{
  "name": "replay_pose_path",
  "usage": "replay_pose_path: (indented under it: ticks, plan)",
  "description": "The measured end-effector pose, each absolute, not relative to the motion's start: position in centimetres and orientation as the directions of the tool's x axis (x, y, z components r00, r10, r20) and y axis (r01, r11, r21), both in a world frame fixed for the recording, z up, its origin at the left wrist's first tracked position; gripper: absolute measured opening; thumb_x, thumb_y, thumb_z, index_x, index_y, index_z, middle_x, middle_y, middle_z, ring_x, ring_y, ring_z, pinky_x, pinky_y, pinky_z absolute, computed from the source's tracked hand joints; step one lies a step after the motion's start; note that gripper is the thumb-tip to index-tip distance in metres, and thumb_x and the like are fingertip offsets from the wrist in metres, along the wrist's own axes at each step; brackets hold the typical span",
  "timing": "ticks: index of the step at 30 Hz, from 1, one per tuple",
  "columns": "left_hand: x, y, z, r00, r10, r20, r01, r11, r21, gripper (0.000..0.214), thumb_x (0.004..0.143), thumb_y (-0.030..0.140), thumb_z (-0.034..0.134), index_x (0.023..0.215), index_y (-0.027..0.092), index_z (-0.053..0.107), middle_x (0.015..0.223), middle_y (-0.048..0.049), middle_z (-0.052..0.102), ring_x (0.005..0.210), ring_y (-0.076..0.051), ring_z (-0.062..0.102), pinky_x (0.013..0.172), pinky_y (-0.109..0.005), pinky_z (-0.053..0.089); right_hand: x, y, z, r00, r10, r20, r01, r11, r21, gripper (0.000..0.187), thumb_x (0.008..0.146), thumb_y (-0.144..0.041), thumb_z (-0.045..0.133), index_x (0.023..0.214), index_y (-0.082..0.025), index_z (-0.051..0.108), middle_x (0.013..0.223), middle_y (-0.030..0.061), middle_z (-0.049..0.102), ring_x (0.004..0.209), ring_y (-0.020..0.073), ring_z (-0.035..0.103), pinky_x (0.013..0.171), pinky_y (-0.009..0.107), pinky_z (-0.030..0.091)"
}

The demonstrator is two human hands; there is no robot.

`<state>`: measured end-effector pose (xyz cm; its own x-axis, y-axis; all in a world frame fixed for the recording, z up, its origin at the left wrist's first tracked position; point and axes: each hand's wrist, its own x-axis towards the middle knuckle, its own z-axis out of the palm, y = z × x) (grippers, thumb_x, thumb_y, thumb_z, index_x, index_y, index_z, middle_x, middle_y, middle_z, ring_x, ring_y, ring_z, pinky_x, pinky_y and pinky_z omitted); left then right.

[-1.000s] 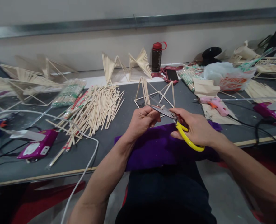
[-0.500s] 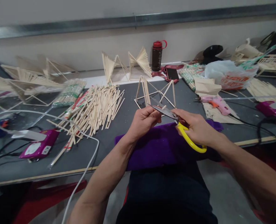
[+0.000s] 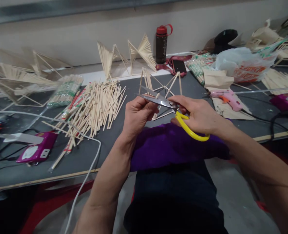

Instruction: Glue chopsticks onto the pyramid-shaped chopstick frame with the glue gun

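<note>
My right hand (image 3: 194,115) is closed round the yellow-handled scissors (image 3: 191,132), whose blades point left and are parted. Pinched in my left hand (image 3: 140,113) is a thin wooden stick (image 3: 157,96); its short end shows at the blades, and most of it is hidden by my fingers. Just behind my hands stands a small open frame of wooden sticks (image 3: 179,83) on the dark table. A purple cloth (image 3: 175,146) lies under my hands along the table's front edge.
Left lies a pile of loose sticks (image 3: 102,109), with a magenta power adapter (image 3: 38,148) and white cable (image 3: 98,152) nearby. Right is a pink glue gun (image 3: 228,99) on brown paper. Behind stand two fanned stick models (image 3: 144,53) and a red-capped bottle (image 3: 161,45).
The head view has tilted down a little. My hands, with the scissors and stick, have shifted slightly left and up in the picture. The scissor blades look wider apart.
</note>
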<state>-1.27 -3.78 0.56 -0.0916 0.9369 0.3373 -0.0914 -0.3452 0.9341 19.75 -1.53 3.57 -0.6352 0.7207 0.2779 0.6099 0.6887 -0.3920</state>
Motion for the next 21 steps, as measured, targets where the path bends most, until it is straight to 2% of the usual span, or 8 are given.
replay_pose_path:
  ticks: [5,8,13,18,21]
  plan:
    - [-1.2,-4.0,0.8,-0.088,0.920,0.381,-0.011,-0.384,0.923,0.031,0.081,0.048,0.074,0.069,0.020,0.071,0.055,0.0011,0.062,0.039,-0.005,0.039,0.037,-0.022,0.029,19.9,-2.1,3.6,-0.626,0.727,0.281,0.627,0.684,-0.374,0.059,0.079,-0.042,0.068,0.132,-0.021,0.054,0.099,0.0053,0.067,0.073,0.0169,0.060,0.066,0.028,0.043]
    - [-1.0,-4.2,0.9,-0.054,0.924,0.380,0.013,-0.379,0.925,0.038,0.085,0.048,0.071,0.060,0.019,0.068,0.053,0.0006,0.059,0.039,-0.005,0.039,0.038,-0.022,0.029,20.2,-2.2,3.5,-0.624,0.730,0.278,0.632,0.681,-0.371,0.059,0.078,-0.043,0.068,0.131,-0.021,0.054,0.096,0.0044,0.066,0.070,0.0161,0.059,0.064,0.028,0.042]
    - [-0.8,-4.2,0.7,-0.058,0.921,0.386,0.031,-0.385,0.923,0.038,0.086,0.046,0.070,0.059,0.019,0.067,0.050,0.0017,0.056,0.038,-0.005,0.038,0.039,-0.023,0.029,20.2,-2.0,3.0,-0.622,0.730,0.282,0.610,0.678,-0.410,0.057,0.080,-0.042,0.068,0.131,-0.021,0.054,0.095,0.0042,0.066,0.069,0.0157,0.057,0.065,0.028,0.041]
    - [-0.6,-4.2,0.4,-0.058,0.930,0.363,0.042,-0.361,0.931,0.041,0.085,0.051,0.069,0.061,0.018,0.066,0.051,0.0012,0.058,0.038,-0.006,0.038,0.039,-0.023,0.029,20.2,-1.8,2.2,-0.627,0.717,0.304,0.559,0.686,-0.466,0.041,0.084,-0.025,0.059,0.124,-0.021,0.058,0.088,0.0018,0.066,0.063,0.0126,0.051,0.061,0.026,0.038]
    - [-0.4,-4.2,0.3,-0.039,0.933,0.358,0.045,-0.357,0.933,0.042,0.086,0.051,0.068,0.060,0.018,0.065,0.052,0.0007,0.059,0.038,-0.005,0.038,0.039,-0.023,0.029,20.3,-1.9,1.9,-0.626,0.714,0.313,0.557,0.690,-0.462,0.042,0.081,-0.018,0.054,0.123,-0.021,0.058,0.092,0.0028,0.068,0.063,0.0129,0.051,0.061,0.026,0.039]
